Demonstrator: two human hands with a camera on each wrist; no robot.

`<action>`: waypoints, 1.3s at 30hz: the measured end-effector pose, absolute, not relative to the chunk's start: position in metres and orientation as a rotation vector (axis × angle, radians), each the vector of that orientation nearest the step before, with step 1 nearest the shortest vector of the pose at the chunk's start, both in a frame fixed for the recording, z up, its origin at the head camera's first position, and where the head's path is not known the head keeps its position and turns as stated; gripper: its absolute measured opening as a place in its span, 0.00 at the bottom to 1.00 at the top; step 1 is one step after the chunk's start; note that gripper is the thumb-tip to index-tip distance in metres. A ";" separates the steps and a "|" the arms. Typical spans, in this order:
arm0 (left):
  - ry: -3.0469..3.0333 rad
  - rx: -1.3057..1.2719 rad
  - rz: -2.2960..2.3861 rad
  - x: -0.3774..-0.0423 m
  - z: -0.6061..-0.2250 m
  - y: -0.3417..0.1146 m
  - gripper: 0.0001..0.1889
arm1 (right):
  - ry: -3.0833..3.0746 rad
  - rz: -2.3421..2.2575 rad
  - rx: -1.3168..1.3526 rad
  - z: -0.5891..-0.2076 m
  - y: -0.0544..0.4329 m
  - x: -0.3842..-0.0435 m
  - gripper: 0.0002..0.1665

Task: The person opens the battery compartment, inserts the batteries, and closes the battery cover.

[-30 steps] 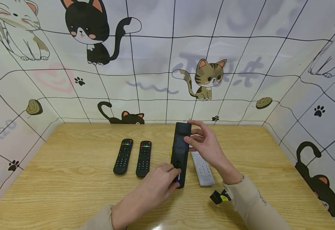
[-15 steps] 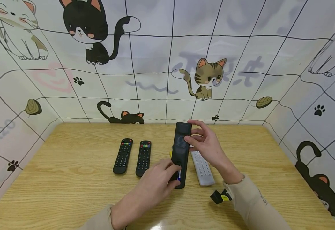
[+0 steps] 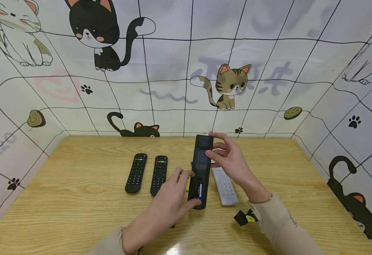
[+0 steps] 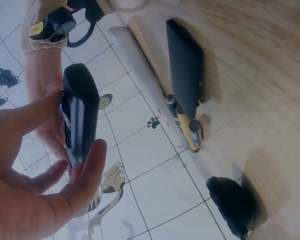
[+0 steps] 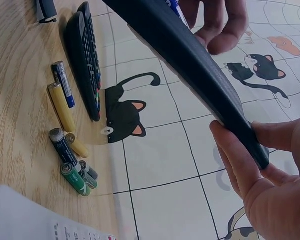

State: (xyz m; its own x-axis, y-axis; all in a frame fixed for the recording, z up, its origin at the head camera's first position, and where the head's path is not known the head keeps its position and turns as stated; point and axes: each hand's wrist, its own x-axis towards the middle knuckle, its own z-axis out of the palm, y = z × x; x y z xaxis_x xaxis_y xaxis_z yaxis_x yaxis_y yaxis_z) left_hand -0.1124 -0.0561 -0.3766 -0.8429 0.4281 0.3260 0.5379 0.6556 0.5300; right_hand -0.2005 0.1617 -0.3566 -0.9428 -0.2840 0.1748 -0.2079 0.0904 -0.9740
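A black remote control (image 3: 202, 156) is held up with its back facing me and its battery compartment uncovered. Inside the compartment lies a blue-and-silver battery (image 3: 200, 190), beside a dark slot. My right hand (image 3: 229, 161) pinches the remote's upper end between thumb and fingers. Lower down, my left hand (image 3: 173, 194) has its thumb (image 3: 195, 203) at the bottom by the battery and fingertips at the left edge. The left wrist view shows that thumb and the fingers on either side of the remote (image 4: 81, 115).
Two black remotes (image 3: 136, 173) (image 3: 159, 175) lie face up on the wooden table (image 3: 77, 198) to the left. A white remote (image 3: 225, 186) lies on the right. Several loose batteries, among them a yellow one (image 5: 61, 107) and a green one (image 5: 75, 179), lie behind the held remote.
My left fingers have lifted off the battery compartment and shifted to the remote's left edge, uncovering the battery. The thumb stays low. My right hand keeps its grip almost unmoved.
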 end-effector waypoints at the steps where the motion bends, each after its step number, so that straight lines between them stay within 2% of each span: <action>1: -2.698 -0.786 -0.973 -0.113 -0.377 -0.056 0.36 | 2.274 -2.017 -0.515 -0.357 0.162 -0.201 0.35; 6: -2.676 -0.758 -1.098 -0.115 -0.378 -0.057 0.46 | 2.273 -2.017 -0.517 -0.357 0.162 -0.201 0.35; 11: -2.695 -0.726 -1.264 -0.116 -0.379 -0.059 0.51 | 2.277 -2.009 -0.513 -0.356 0.162 -0.200 0.35; 22: -2.680 -0.748 -1.670 -0.122 -0.378 -0.061 0.51 | 2.262 -2.022 -0.517 -0.357 0.161 -0.200 0.34; 39: -2.662 -0.745 -1.677 -0.122 -0.379 -0.061 0.50 | 2.281 -2.025 -0.512 -0.356 0.159 -0.200 0.34</action>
State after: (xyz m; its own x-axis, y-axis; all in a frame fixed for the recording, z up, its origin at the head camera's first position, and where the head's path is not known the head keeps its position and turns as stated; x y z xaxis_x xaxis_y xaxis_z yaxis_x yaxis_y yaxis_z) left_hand -0.1217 -0.0613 -0.3788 -0.8899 0.4260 0.1634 0.3314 0.3572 0.8733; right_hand -0.2003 0.1591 -0.3560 -0.9441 -0.2760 0.1803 -0.2118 0.0886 -0.9733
